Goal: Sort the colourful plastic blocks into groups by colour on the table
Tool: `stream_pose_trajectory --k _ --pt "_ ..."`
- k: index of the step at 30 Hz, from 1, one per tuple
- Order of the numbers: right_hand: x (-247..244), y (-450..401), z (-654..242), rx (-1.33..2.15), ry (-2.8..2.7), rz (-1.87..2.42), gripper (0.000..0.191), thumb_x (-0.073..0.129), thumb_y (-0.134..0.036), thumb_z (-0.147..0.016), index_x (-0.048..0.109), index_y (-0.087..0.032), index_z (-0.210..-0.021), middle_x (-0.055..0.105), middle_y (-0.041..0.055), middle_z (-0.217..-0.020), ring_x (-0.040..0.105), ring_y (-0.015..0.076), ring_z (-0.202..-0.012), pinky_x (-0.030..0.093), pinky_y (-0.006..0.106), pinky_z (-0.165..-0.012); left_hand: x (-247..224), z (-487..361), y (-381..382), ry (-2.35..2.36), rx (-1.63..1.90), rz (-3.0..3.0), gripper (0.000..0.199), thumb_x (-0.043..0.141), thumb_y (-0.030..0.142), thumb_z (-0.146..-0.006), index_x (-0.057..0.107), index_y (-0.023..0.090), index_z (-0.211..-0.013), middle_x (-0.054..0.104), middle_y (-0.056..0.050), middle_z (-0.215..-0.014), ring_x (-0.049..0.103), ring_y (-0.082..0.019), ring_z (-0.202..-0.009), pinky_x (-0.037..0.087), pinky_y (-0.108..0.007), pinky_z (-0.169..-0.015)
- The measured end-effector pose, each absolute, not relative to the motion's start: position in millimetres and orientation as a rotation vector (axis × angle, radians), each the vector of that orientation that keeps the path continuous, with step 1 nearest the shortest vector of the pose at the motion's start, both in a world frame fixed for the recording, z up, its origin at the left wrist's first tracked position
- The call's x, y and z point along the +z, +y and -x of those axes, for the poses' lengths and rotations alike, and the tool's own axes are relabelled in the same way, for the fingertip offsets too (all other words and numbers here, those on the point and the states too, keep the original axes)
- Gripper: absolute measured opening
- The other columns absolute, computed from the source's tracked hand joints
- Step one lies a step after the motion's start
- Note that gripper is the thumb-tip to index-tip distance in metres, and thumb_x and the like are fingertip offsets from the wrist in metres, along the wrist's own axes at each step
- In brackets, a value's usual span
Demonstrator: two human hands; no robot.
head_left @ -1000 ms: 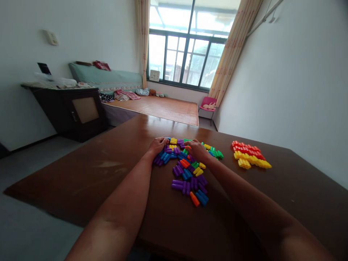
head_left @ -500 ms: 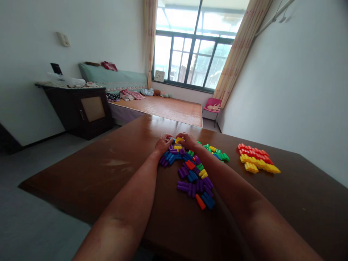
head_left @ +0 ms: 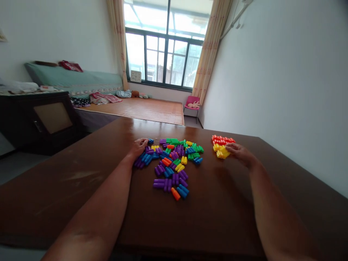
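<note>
Head view: right hand point(head_left: 239, 151) is out to the right, thumb and fingertips drawn together on a yellow piece point(head_left: 226, 150) — gap looks no wider than the piece itself, though blur hides exact finger placement. That piece is at the yellow row point(head_left: 216, 147), just on the near side of the red rows point(head_left: 221, 139), on the brown table point(head_left: 217, 203). Left hand point(head_left: 140, 145) is at the left edge of the mixed pile point(head_left: 178, 150), fingers loosely bent, just beside a blue piece point(head_left: 150, 140); can't tell if it grasps anything, fingertips too small to read. Pieces look like moulded plastic: should be light, stiff, hard to break, a bit slippery given the gloss. Many sit side by side in ribbed clumps; can't tell if they're joined, so a clump may move as one or come apart. Best hold: across the long sides, thumb opposite fingers, light pinch — smooth table likely lets a piece skid if nudged. Nearest the person, an orange piece point(head_left: 175, 194) lies at a slant beside a blue clump point(head_left: 182, 191).
</note>
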State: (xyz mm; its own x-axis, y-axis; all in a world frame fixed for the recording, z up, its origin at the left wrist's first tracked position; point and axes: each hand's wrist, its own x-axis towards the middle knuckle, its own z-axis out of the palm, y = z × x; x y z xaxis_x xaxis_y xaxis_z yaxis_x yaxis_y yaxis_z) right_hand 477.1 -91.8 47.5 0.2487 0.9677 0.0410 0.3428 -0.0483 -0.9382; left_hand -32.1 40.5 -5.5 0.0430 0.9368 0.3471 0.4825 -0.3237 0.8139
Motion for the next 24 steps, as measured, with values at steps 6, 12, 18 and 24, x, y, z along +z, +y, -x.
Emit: stream_pose_trajectory --k 6,12,18,24 --pt "14 -94 -526 0.736 -1.13 1.827 0.033 0.08 -0.04 -0.06 0.072 -0.015 -0.081 0.069 0.0046 -0.071 0.06 0.0147 -0.063 0.046 0.023 -0.053 3 33 34 1.433 1.185 -1.855 0.059 0.052 0.064 -0.074 0.072 0.013 -0.097 0.068 -0.004 -0.07 0.057 -0.017 -0.058 0.043 -0.027 -0.056" --pt "14 -92 -535 0.566 -1.097 2.008 0.041 0.084 -0.045 -0.052 0.07 -0.017 -0.078 0.07 0.0054 -0.076 0.061 0.0158 -0.064 0.046 0.023 -0.051 3 34 34 1.451 1.155 -1.885 0.064 0.05 0.068 -0.073 0.073 0.014 -0.098 0.069 -0.005 -0.071 0.057 -0.017 -0.061 0.043 -0.026 -0.055" --pt "6 -92 -533 0.693 -1.12 2.002 0.048 0.089 -0.03 -0.04 0.067 -0.017 -0.081 0.07 0.0051 -0.088 0.063 0.0169 -0.074 0.051 0.024 -0.055 1 35 36 1.462 1.121 -1.928 0.065 0.048 0.068 -0.075 0.073 0.013 -0.1 0.07 -0.006 -0.072 0.059 -0.019 -0.064 0.044 -0.026 -0.056" --pt "4 -86 -533 0.461 -1.243 1.948 0.028 0.079 -0.014 -0.048 0.069 -0.019 -0.074 0.071 0.002 -0.079 0.066 0.0186 -0.078 0.052 0.028 -0.073 -1 36 37 1.45 1.122 -1.932 0.061 0.048 0.064 -0.078 0.072 0.012 -0.101 0.072 -0.007 -0.077 0.062 -0.02 -0.069 0.047 -0.027 -0.062"
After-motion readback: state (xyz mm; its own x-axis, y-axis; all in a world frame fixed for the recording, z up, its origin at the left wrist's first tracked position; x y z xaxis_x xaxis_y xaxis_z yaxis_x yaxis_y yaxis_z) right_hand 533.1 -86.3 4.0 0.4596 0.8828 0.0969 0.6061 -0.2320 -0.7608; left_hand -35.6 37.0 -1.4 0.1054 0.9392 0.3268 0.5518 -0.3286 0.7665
